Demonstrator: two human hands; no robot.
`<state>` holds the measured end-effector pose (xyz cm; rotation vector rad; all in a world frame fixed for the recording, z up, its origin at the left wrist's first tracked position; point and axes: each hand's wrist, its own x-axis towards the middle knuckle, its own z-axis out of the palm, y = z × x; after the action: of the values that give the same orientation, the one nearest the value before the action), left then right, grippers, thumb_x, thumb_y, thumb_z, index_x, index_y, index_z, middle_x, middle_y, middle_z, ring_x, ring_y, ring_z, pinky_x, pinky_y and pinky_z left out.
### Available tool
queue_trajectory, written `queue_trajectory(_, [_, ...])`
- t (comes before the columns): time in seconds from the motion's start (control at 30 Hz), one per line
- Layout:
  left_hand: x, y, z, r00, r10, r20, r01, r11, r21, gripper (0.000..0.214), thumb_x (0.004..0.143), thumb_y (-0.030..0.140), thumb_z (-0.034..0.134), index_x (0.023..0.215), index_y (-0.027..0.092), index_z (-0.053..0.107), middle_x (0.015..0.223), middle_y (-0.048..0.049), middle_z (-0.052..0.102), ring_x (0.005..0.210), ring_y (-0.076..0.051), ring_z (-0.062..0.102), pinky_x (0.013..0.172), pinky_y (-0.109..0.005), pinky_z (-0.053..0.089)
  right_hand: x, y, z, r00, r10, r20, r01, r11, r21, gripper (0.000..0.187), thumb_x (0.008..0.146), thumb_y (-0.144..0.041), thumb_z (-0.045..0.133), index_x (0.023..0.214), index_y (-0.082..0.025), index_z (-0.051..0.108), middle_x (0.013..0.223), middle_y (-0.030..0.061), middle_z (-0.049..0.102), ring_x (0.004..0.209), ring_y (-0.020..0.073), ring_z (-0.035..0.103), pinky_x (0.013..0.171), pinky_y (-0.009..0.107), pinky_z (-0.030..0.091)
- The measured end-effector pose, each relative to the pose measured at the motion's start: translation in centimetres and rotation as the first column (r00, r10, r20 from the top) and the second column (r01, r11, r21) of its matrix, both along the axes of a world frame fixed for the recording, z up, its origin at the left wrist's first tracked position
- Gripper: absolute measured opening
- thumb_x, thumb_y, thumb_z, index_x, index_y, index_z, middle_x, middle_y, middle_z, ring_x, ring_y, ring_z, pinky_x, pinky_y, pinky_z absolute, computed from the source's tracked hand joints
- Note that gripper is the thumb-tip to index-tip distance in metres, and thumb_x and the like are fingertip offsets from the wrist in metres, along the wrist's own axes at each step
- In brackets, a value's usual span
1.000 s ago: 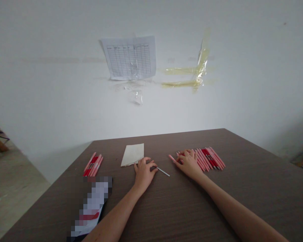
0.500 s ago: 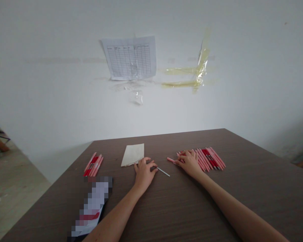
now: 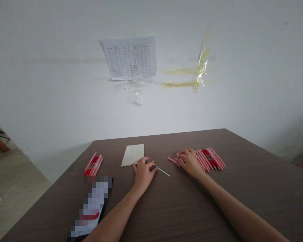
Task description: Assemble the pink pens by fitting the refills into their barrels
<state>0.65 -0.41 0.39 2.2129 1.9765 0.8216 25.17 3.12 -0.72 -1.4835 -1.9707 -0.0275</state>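
On the brown table, my left hand [image 3: 143,173] has its thumb and forefinger closed at one end of a thin white rod [image 3: 163,171], which looks like a pen refill. Its other fingers rest by the edge of a cream paper [image 3: 133,155]. My right hand [image 3: 191,163] lies bent over the left part of a row of pens [image 3: 212,158], mostly pink with a few red. A separate pink pen [image 3: 173,161] sticks out leftward from its thumb and fingertips, which pinch its end. The hand hides that end and some of the row.
A smaller group of pink and red pens [image 3: 94,164] lies at the table's left. Nearer me is a blurred-out flat item [image 3: 94,205], partly behind my left forearm. A wall with a taped printed sheet [image 3: 130,58] rises behind the table [image 3: 164,141].
The pink pen at my right fingertips has shifted slightly right and toward me, showing more pink by the fingers. My left hand and the rod stay nearly still.
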Motion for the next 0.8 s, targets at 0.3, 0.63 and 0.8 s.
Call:
queue_trajectory(0.3, [-0.2,-0.6,0.4,0.998,0.046,-0.054,-0.046,0.999,-0.008,0.022,0.08,0.028,0.07,0.101,0.034,0.073,0.127,-0.0054,0.056,0.125,-0.028,0.045,0.109,-0.061,0.022,-1.9,-2.0,1.1,0.978,0.205,0.034,-0.204,0.978,-0.038,0.014,0.084,-0.042,0.066,0.085,-0.03,0.073,0.11,0.004,0.063,0.115,0.0269,0.043,0.107,0.051,0.025])
queue_trajectory(0.63, [-0.4,-0.5,0.4,0.994,0.092,-0.053,-0.091,0.996,0.01,0.026,0.082,0.026,0.067,0.105,0.037,0.072,0.125,-0.0054,0.058,0.122,-0.028,0.047,0.108,-0.063,0.022,-2.7,-2.6,0.8,0.959,0.279,0.05,-0.271,0.954,-0.129,0.023,0.072,-0.05,0.076,0.081,-0.028,0.072,0.114,0.0039,0.063,0.122,0.03,0.04,0.111,0.057,0.018])
queue_trajectory(0.8, [-0.5,-0.5,0.4,0.99,0.12,-0.081,-0.118,0.993,0.026,0.015,0.083,0.028,0.066,0.094,0.032,0.074,0.123,-0.0051,0.059,0.12,-0.028,0.047,0.107,-0.064,0.022,-2.7,-2.9,1.0,0.948,0.311,0.069,-0.302,0.946,-0.12,0.016,0.074,-0.043,0.075,0.081,-0.029,0.072,0.113,0.0025,0.064,0.122,0.0281,0.04,0.113,0.053,0.018])
